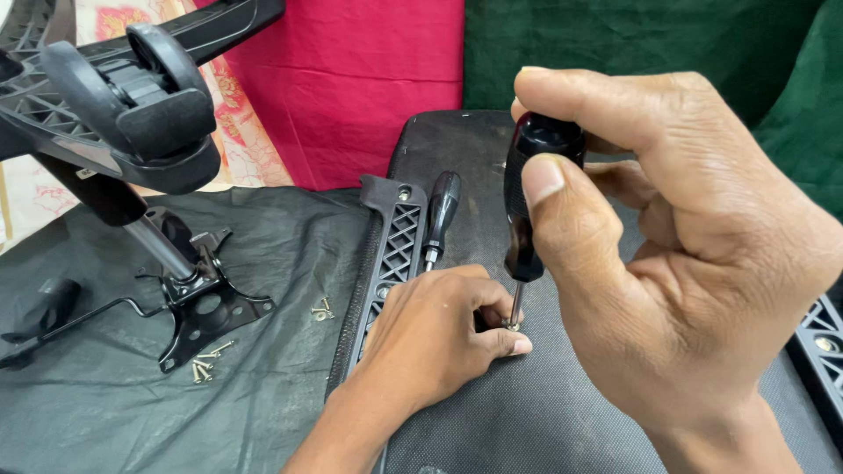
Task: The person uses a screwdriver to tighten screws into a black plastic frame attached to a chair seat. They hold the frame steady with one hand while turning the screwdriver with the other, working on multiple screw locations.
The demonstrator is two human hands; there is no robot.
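My right hand (694, 254) grips the black handle of a screwdriver (527, 202), held upright with its thin shaft pointing down onto a small screw (512, 326). My left hand (435, 338) rests on the black chair seat underside (544, 412), its fingertips pinched around the screw and the shaft's tip. A second black-handled screwdriver (441, 215) lies on the seat just behind my left hand, beside a black latticed plastic armrest bracket (395, 246).
A black wheeled chair base with gas cylinder and metal tilt plate (206, 303) lies at left on a dark plastic sheet (263, 386). Loose screws (321, 311) and more screws (204, 367) lie on the sheet. Red and green cloth hang behind. Another latticed bracket (821, 347) is at right.
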